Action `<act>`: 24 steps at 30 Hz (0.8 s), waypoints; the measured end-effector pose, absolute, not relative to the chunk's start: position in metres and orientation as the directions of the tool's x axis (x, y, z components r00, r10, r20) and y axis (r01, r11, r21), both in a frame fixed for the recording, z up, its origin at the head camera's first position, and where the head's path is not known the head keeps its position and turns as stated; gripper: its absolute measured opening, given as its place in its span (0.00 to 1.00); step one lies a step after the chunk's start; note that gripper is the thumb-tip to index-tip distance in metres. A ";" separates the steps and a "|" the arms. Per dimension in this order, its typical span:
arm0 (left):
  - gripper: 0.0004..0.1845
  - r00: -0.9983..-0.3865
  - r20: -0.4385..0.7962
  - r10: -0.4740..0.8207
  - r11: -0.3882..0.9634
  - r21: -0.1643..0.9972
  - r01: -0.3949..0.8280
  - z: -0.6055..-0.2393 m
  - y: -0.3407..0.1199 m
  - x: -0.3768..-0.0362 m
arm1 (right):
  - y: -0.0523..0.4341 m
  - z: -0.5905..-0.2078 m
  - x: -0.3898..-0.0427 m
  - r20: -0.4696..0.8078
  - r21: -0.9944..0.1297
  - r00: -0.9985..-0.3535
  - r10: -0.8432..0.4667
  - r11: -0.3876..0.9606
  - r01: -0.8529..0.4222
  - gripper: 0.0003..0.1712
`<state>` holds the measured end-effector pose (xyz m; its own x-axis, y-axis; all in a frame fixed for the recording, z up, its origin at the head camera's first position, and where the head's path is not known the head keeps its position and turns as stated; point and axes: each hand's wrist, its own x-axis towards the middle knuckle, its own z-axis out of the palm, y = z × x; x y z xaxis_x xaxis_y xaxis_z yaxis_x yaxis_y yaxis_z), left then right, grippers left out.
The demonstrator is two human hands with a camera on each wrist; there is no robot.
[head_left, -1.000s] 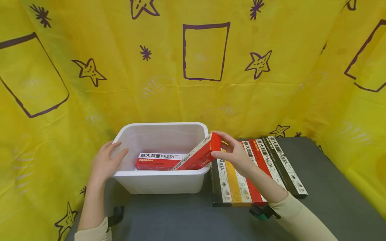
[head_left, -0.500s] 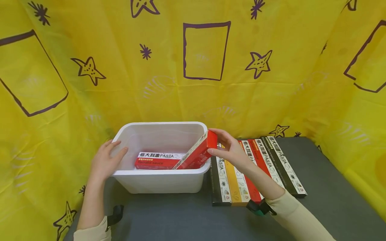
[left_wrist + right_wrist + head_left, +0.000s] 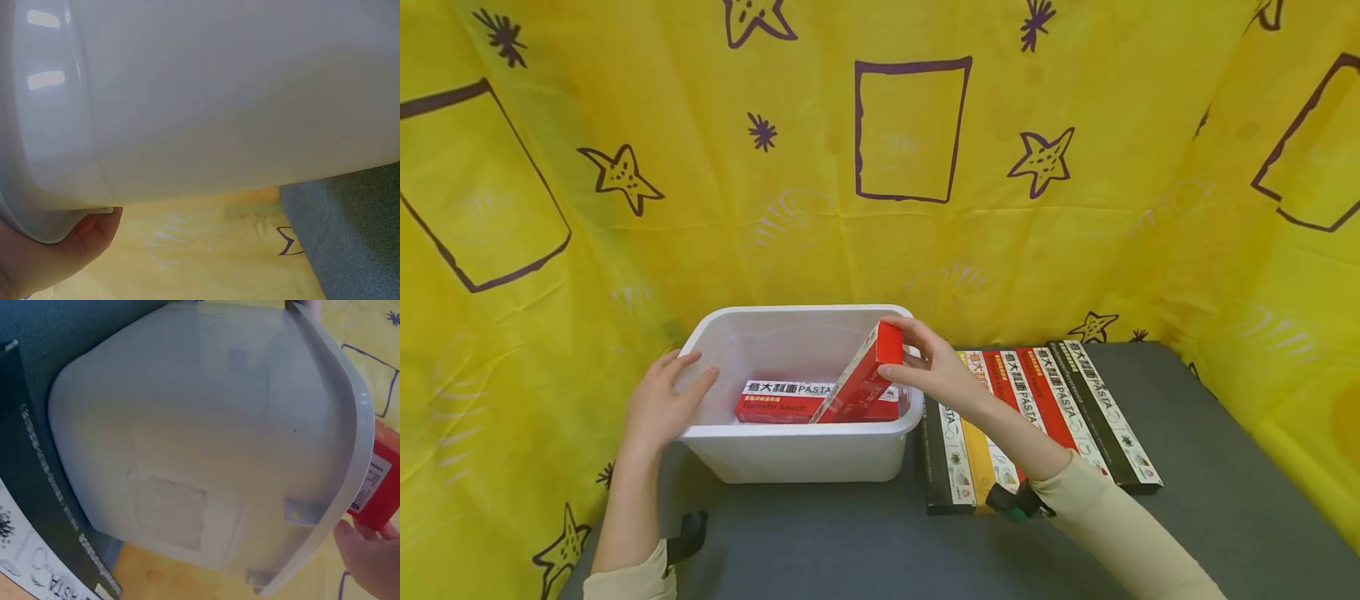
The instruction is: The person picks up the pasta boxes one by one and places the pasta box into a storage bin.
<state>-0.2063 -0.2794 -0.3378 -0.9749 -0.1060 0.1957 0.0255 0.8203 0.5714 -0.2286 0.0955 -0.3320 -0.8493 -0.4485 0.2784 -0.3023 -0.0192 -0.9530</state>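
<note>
At the left end of the white plastic bin point(image 3: 797, 457), my left hand point(image 3: 657, 404) holds the rim, thumb on the inner side. The left wrist view shows those fingers point(image 3: 94, 234) tucked under the lip. My right hand point(image 3: 931, 367) pinches the upper end of a red pasta box point(image 3: 867, 379) between thumb and fingers. That box slants down into the bin, its lower end hidden behind the front rim. Beneath it a second red pasta box point(image 3: 775, 408), marked tomato sauce, lies lengthwise inside the bin. From the right wrist, the held box point(image 3: 381, 494) shows beyond the rim.
Right of the bin, several pasta boxes lie side by side on the dark grey table point(image 3: 820, 542): a black box point(image 3: 942, 467) close to the bin, a yellow box point(image 3: 981, 471), red boxes point(image 3: 1048, 396) and another black box point(image 3: 1093, 417). Yellow patterned cloth point(image 3: 737, 208) surrounds the table.
My right hand has moved left with the red pasta box, bringing its upper end from the bin's right rim to over the bin, and tilting it steeper. The left hand has stayed put.
</note>
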 end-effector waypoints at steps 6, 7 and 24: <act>0.37 -0.977 0.184 -0.111 0.814 0.580 0.017 -0.339 -0.280 -0.208 | 0.086 -0.327 -0.232 0.325 -0.874 -0.840 -0.434 0.200 -0.442 0.37; 0.37 -0.977 0.184 -0.111 0.814 0.581 0.017 -0.340 -0.280 -0.208 | 0.085 -0.326 -0.232 0.328 -0.857 -0.838 -0.436 0.236 -0.458 0.38; 0.37 -0.976 0.191 -0.105 0.822 0.570 0.024 -0.339 -0.282 -0.207 | 0.080 -0.330 -0.229 0.312 -0.643 -0.815 -0.489 0.523 -0.560 0.45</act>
